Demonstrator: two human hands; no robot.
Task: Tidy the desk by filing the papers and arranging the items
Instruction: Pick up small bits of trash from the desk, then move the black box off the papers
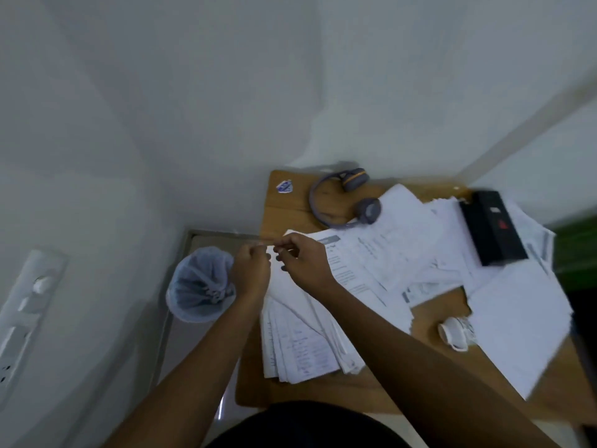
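Observation:
White printed papers lie scattered over the wooden desk. A fanned stack of papers sits at the desk's near left. My left hand and my right hand meet above the desk's left edge. Both pinch a thin small object between their fingertips; it is too blurred to identify. Grey headphones rest at the back of the desk. A long black box lies on the papers at the right. A white cup lies on its side near a large blank sheet.
A round bin with a white liner stands on the floor just left of the desk, below my left hand. White walls close in behind and to the left, with a socket panel on the left wall. A sticker marks the desk's back left corner.

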